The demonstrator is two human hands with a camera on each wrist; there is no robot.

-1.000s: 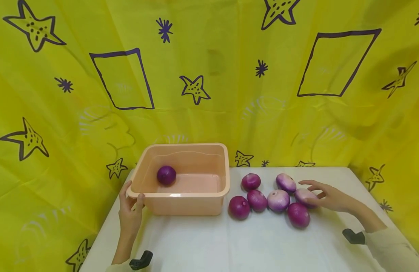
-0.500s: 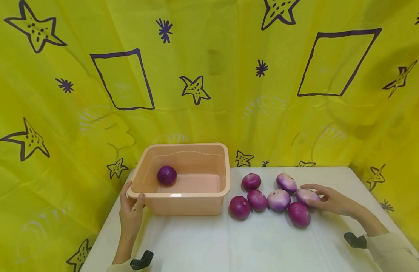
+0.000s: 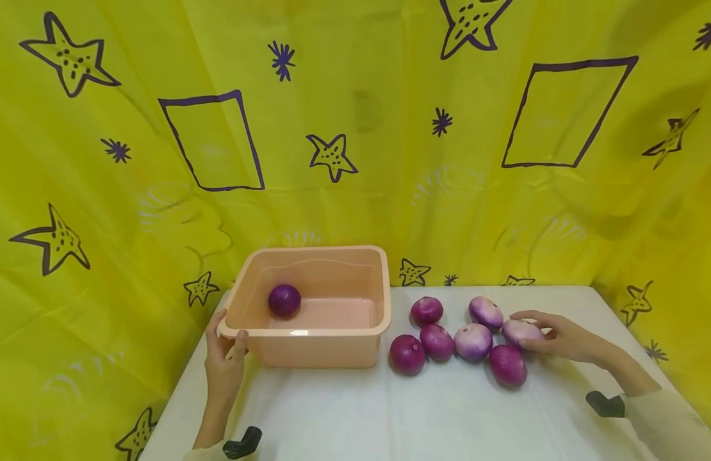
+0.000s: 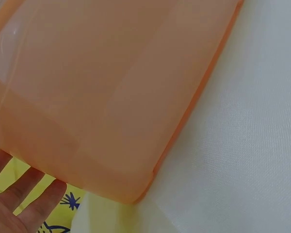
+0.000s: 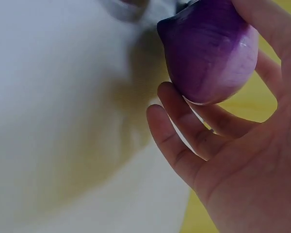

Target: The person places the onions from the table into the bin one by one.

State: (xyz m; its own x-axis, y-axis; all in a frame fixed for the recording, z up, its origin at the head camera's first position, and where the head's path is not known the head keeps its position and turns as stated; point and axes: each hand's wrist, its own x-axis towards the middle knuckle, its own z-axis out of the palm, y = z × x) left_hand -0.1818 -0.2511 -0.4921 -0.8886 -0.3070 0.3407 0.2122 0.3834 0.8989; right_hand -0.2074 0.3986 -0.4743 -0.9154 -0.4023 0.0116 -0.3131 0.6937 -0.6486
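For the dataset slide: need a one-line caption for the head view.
Right hand grips the rightmost onion while left hand holds the peach tub.

The right wrist view only catches part of the right hand; its palm runs off the frame, and the onion it grips is cut off at the top. Left wrist view: the peach tub overflows the frame, and only the left hand's fingertips show.
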